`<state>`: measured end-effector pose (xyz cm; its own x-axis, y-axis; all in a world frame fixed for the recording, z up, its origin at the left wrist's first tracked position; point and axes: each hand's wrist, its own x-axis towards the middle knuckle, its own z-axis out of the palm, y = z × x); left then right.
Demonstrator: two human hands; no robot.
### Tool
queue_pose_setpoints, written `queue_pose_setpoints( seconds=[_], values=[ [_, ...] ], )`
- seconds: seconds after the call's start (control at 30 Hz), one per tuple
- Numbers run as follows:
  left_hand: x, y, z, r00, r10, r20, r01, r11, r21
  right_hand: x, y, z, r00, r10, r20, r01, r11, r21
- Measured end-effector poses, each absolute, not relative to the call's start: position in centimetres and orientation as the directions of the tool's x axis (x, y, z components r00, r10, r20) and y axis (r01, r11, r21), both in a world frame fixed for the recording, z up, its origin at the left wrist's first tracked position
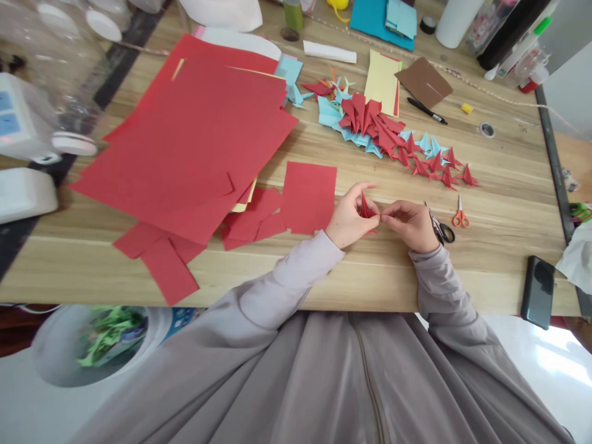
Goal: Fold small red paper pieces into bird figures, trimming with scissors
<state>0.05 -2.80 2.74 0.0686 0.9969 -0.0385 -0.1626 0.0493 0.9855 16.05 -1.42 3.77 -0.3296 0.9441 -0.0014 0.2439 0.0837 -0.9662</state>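
Between the fingers of my left hand (348, 217) is a small folded red paper crane (365, 207), partly hidden by the fingers. My right hand (407, 223) pinches at the crane's right end, its fingertips meeting those of the left. Flat on the table to the left lies a red paper square (309, 197). Beyond the hands, finished red cranes (435, 163) stand in a cluster beside stacked red folded pieces (365, 115) and light blue ones. Black-handled scissors (444, 232) lie just right of my right hand, partly covered by it, and small orange scissors (460, 216) lie further right.
Large red sheets (203, 135) cover the left of the wooden table, with red scraps (170, 271) at its near edge. A phone (538, 291) rests at the right front edge. At the back are a black pen (426, 111) and brown paper (424, 82). A bin (50, 351) stands below left.
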Motion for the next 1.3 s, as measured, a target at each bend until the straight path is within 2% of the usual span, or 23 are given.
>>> queue_pose_setpoints(
  seconds=[0.17,0.37,0.6,0.77,1.1,1.3],
  values=[
    [0.02,-2.76,2.70,0.062,0.998,-0.033,-0.165,0.042,0.985,15.81,-1.39,3.68,-0.288,0.956,-0.053,0.165,-0.005,-0.986],
    [0.01,-2.82,2.72,0.088,0.996,-0.015,-0.187,0.032,0.982,16.04,-1.24,3.91,-0.296,0.948,-0.115,0.159,-0.070,-0.985],
    [-0.10,-2.64,2.68,0.116,0.989,-0.092,-0.303,0.123,0.945,16.04,-1.40,3.87,-0.293,0.956,-0.015,0.183,0.041,-0.982],
    [-0.13,-2.57,2.90,0.131,0.981,-0.140,-0.349,0.178,0.920,16.12,-1.40,3.92,-0.328,0.945,0.004,0.165,0.061,-0.984],
    [-0.04,-2.58,2.67,0.094,0.986,-0.134,-0.277,0.156,0.948,16.11,-1.34,3.86,-0.372,0.927,0.044,0.253,0.147,-0.956],
    [0.01,-2.39,2.09,0.076,0.992,-0.103,-0.219,0.117,0.969,16.11,-1.32,3.59,-0.382,0.916,0.122,0.349,0.265,-0.899]
  ],
)
